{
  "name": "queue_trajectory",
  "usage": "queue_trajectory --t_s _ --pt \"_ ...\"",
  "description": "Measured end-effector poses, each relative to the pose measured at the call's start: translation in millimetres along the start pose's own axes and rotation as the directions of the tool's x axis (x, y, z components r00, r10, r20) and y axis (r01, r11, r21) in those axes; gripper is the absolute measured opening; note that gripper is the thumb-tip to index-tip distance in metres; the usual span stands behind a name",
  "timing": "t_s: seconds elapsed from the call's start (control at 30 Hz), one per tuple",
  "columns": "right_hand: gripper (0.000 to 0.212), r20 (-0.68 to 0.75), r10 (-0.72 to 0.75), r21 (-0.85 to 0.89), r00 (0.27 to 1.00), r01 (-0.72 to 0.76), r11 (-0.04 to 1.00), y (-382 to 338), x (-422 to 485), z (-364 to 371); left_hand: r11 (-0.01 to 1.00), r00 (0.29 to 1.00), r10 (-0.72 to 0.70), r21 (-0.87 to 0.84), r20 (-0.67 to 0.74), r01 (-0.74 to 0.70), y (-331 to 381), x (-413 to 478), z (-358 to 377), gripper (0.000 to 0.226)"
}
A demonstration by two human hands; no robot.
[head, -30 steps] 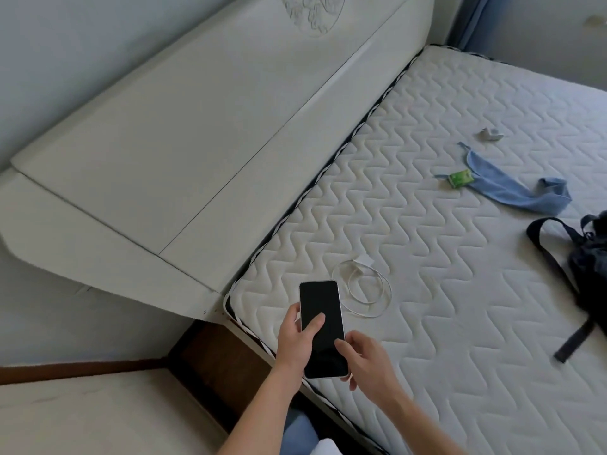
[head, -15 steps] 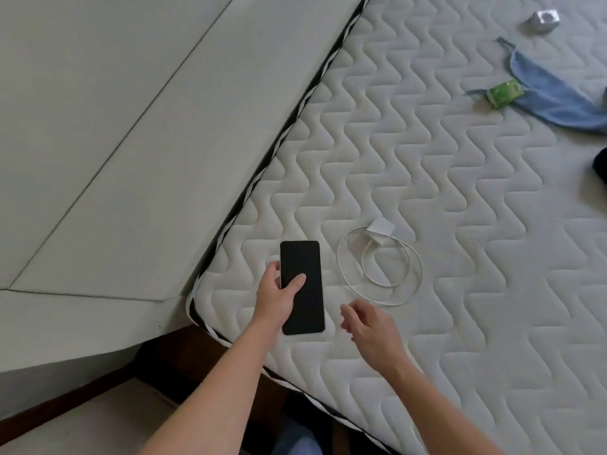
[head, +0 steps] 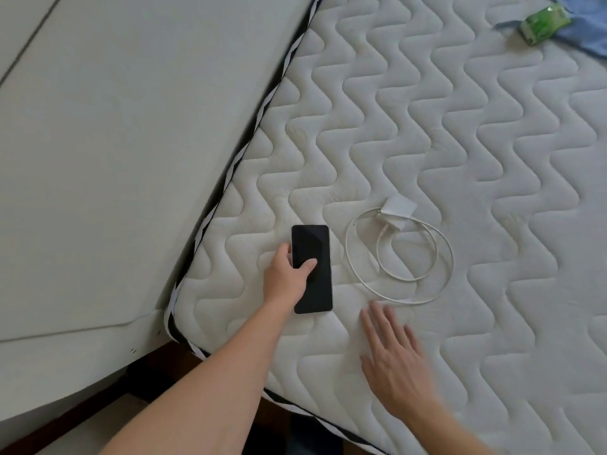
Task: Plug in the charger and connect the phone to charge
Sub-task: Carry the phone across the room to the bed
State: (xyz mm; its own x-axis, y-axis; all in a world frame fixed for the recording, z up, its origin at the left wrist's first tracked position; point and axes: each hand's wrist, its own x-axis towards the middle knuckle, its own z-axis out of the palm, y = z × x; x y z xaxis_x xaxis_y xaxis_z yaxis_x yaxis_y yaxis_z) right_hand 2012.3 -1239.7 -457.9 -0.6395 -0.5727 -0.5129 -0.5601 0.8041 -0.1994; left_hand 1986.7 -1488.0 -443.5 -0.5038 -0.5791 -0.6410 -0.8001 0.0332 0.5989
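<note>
Right hand (head: 395,366): flat, fingers spread, palm down, hovering or resting just above the quilted mattress near its near edge; contact cannot be confirmed. It holds nothing. Fingertips point toward the cable loop, close to it but apart. Slight motion blur on the wrist.

Left hand (head: 286,278): forearm comes in over the near left corner of the mattress. Thumb lies on the glass face, fingers wrap the left long edge; it grips the black rectangular smartphone (head: 312,269). Phone screen is dark, glossy, face up, with rounded corners and a thin pale rim. It lies flat against the mattress, near the left corner, long axis running away from the viewer.

White quilted mattress (head: 492,323): off-white fabric, stitched in a repeating wavy zigzag pattern, padded and soft in relief. Black-and-white striped piping runs along its left and near edges.

White coiled charging cable (head: 399,257): thin and round, lying in two or three loose overlapping loops just right of the phone, not touching it. At the far side of the coil sits the small white boxy charger plug (head: 397,208), matte plastic, joined to the cable.

Left of the mattress: smooth pale grey-white headboard panel (head: 131,142), rigid, flat.

Far right corner of view: small green crinkled foil packet (head: 543,23) on a blue cloth (head: 588,31), both on the mattress, well apart from the charger.
</note>
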Motion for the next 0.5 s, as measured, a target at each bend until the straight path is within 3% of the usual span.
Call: queue_trajectory --t_s 0.2,0.4,0.5 --pt "0.077 0.051 -0.004 -0.072 0.999 0.008 0.997 3 0 9 0.889 0.985 0.158 0.443 -0.065 -0.113 -4 8 -5 0.043" --pt "0.078 0.095 0.015 -0.057 0.995 -0.01 0.998 0 2 9 0.885 0.98 0.187 0.445 -0.064 -0.14 -5 11 -10 0.054" --pt "0.077 0.127 -0.003 -0.005 0.992 0.003 1.0 -1 2 -3 0.82 0.98 0.196 0.553 -0.031 -0.147 0 1 -21 0.057"
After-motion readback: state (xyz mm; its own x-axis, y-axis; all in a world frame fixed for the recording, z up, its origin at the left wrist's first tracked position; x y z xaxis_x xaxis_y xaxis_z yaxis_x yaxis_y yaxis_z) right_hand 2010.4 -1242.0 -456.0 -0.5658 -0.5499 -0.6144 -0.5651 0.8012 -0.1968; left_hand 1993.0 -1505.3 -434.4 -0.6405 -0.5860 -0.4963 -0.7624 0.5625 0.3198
